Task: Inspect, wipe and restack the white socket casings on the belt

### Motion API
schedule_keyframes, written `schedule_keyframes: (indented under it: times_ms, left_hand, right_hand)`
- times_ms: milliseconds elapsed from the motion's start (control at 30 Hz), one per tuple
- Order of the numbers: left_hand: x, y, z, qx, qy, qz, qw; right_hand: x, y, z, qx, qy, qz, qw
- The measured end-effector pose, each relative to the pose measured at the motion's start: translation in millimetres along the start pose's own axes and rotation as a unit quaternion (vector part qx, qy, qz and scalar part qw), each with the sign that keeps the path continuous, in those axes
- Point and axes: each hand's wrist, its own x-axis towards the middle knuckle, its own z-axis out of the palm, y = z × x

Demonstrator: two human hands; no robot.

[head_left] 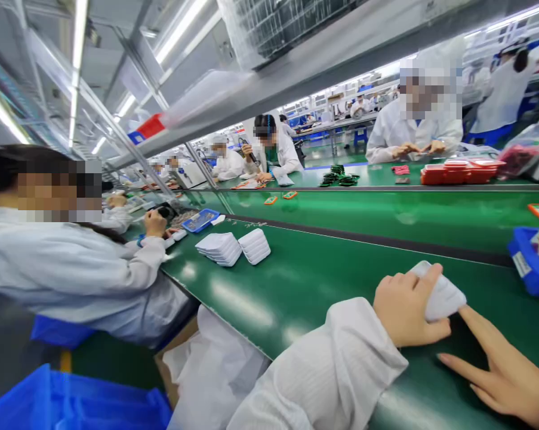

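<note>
A white, rounded plastic casing (444, 298) is held above the green bench top, its far corner pointing away from me. My left hand (410, 307) is closed around its left side, with the index finger over the top and the thumb below. At the casing's right corner, the stretched index finger of my right hand (502, 367) touches or nearly touches it. That hand's thumb and other fingers are apart, and it grips nothing. Farther left, two leaning stacks of similar white casings, a left stack (219, 248) and a right stack (255, 246), stand side by side on the bench.
A dark strip (341, 239) separates my bench (296, 286) from a green conveyor belt (376, 212). A blue bin (531, 263) stands at the right. A co-worker (72, 269) sits at the left, near a blue tray (200, 220). Red trays (459, 173) lie across the belt.
</note>
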Motion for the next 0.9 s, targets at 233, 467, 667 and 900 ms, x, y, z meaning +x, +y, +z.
schedule_keyframes:
  times_ms: [233,467,667,900]
  left_hand:
    - [10.9,-49.0,-25.3,0.194,0.007,-0.075,0.978]
    - [-9.9,-136.6,-87.2,0.259,0.104,-0.290,0.916]
    - [-52.7,-163.0,-124.0,0.289,0.150,-0.375,0.868]
    - [-75.9,-168.4,-159.5,0.354,0.152,-0.360,0.850]
  right_hand:
    - [3.8,-0.7,3.3,-0.041,-0.073,0.026,0.996]
    - [-3.3,7.9,11.0,-0.044,-0.054,-0.026,0.997]
    - [-3.6,8.4,9.3,-0.064,-0.056,-0.029,0.996]
    - [-4.6,4.9,15.4,-0.030,-0.037,0.003,0.999]
